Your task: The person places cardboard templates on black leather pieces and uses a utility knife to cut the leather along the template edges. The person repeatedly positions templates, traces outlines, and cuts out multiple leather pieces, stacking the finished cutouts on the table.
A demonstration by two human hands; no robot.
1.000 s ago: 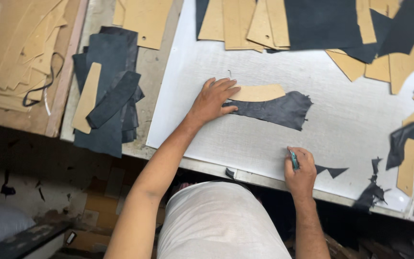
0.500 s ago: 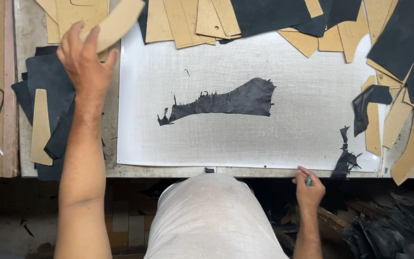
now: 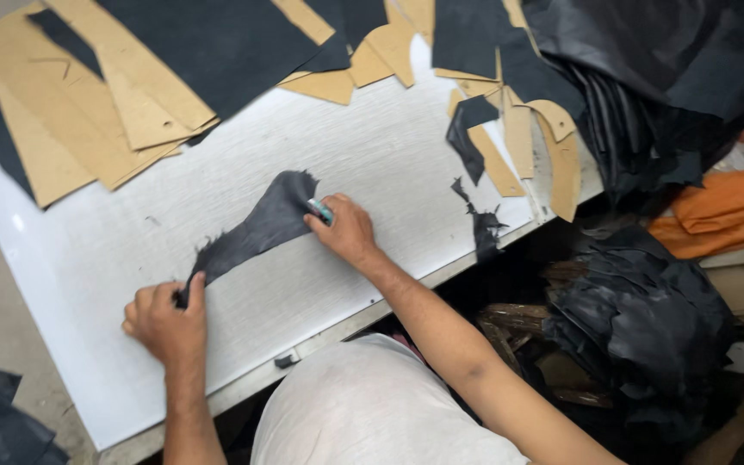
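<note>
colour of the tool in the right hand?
Teal, seen from the head camera: the tool in the right hand.

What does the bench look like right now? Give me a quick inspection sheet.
Surface: white cutting board, scored, tilted in view.
Job's things: ragged black leather scrap flat on the board; small teal-handled tool.
Clutter: tan card patterns and black sheets along the far edge; small black offcuts at right.
Grips: left hand pins the scrap's narrow end; right hand holds the tool at its wide end.
Cables: nothing seen.
Surroundings: heaped black leather at right, orange cloth beside it.
</note>
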